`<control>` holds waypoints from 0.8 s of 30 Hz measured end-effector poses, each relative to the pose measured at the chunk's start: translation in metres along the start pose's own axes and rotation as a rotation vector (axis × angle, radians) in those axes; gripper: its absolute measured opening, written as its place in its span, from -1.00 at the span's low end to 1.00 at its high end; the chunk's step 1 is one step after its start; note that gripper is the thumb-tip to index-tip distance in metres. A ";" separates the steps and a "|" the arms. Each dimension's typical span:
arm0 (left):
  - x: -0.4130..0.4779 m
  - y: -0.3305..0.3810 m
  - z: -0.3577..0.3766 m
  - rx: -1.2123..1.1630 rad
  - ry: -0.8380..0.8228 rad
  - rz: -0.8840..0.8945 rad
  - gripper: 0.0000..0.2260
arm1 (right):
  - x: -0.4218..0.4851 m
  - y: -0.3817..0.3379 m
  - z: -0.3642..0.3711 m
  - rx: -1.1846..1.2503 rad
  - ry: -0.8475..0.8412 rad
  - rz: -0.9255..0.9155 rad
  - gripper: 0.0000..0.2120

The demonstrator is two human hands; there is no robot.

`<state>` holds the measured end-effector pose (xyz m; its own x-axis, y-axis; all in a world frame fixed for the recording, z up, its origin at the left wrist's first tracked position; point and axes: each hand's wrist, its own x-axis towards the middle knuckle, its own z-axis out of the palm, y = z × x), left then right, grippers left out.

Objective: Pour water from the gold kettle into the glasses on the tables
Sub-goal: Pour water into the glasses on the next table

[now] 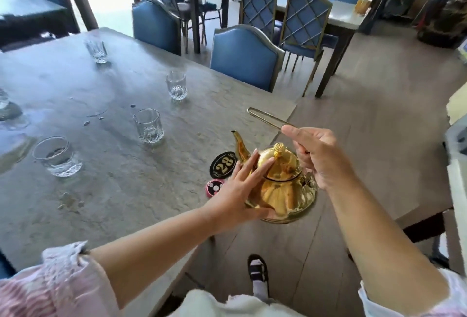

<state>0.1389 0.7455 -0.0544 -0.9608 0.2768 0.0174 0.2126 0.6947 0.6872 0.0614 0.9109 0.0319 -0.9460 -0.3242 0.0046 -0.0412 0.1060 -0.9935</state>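
The gold kettle (283,190) is at the near right corner of the grey stone table (106,185), spout pointing left and away. My right hand (316,155) grips its thin wire handle (265,118), which leans toward the far left. My left hand (242,187) lies flat against the kettle's left side, fingers spread. Several clear glasses stand on the table: one close to the kettle (148,125), one farther back (176,85), one at the far left (96,51), one at the near left (57,156).
A black "28" table marker (223,165) and a small pink disc (214,187) lie beside the kettle. Water drops and wet patches mark the tabletop. Blue chairs (242,58) line the far side. More tables and chairs stand beyond; wooden floor lies to the right.
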 end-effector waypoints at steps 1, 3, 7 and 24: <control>0.010 -0.003 -0.002 0.005 0.037 -0.020 -0.13 | 0.018 0.000 -0.001 -0.005 -0.044 -0.009 -0.55; 0.028 -0.008 -0.007 0.000 0.096 -0.068 -0.13 | 0.050 -0.002 -0.003 -0.002 -0.128 -0.032 -0.54; 0.059 -0.018 -0.019 -0.048 0.208 -0.193 -0.14 | 0.112 -0.011 0.001 -0.034 -0.311 -0.052 -0.53; 0.088 -0.092 -0.076 -0.186 0.513 -0.541 -0.08 | 0.251 -0.024 0.118 -0.077 -0.761 0.020 -0.54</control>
<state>0.0216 0.6551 -0.0610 -0.8943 -0.4444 -0.0524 -0.3005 0.5096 0.8062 -0.1375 0.7163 0.0436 -0.4653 -0.8770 -0.1202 -0.0752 0.1744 -0.9818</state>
